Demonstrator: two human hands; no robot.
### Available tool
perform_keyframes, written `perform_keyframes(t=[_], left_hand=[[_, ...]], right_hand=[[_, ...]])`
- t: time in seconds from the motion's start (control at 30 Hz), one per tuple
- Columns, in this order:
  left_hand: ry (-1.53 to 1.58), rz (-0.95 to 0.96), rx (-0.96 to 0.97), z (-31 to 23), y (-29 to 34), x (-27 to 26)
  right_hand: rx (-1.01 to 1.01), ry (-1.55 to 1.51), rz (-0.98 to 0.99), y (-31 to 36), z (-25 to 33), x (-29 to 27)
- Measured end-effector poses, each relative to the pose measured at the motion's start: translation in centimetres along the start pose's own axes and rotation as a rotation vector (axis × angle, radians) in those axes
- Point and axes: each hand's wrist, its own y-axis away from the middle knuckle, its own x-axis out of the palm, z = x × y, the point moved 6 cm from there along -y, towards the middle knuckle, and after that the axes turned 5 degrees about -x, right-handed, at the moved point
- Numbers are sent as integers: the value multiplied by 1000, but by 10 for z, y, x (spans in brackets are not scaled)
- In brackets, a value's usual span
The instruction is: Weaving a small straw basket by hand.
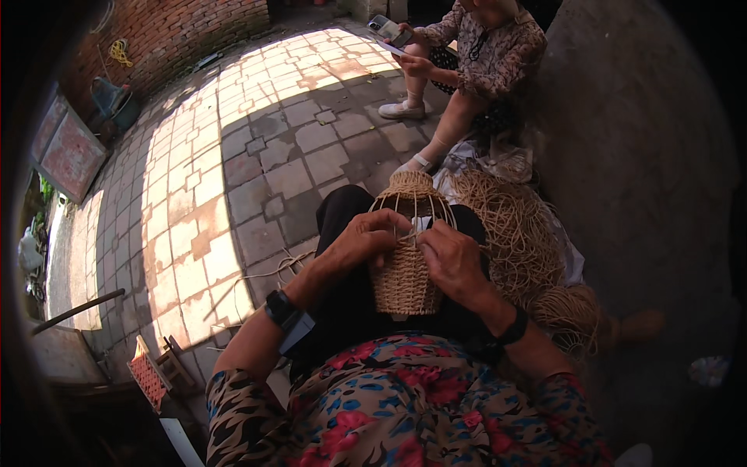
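A tan woven cord basket (406,282) rests between my thighs. Its lower body is closely woven, bare upright spokes (416,205) stand above that, and a narrower woven section (410,184) tops it. My left hand (369,238) is bent over the upper edge of the weave, fingers closed at the spokes. On the other side my right hand (453,261) pinches at the same edge, thumb and forefinger together. Whatever strand lies between the fingertips is too small to make out. A loose cord (289,265) trails on the left, beside my left forearm.
A big heap of tan cord (510,226) lies on white plastic to the right, with a bundled coil (566,313) nearer me. Ahead, a seated person (482,66) holds a phone (387,29). A small red-webbed stool (148,373) stands at the lower left on paving.
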Motion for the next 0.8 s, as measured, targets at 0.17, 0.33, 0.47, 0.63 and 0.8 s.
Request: perform_keyframes(t=[0.17, 0.33, 0.47, 0.63, 0.8], left_hand=[[16, -229, -87, 0, -2, 3], [-92, -307, -65, 10, -7, 2], [-98, -275, -35, 10, -5, 2], [-105, -264, -68, 5, -1, 4], [-106, -264, -77, 5, -2, 5]], right_hand=[[11, -22, -8, 1, -1, 0], [10, -45, -18, 3, -3, 0], [294, -433, -171, 23, -28, -6], [812, -984, 13, 68, -46, 3], [818, -1605, -164, 64, -45, 12]])
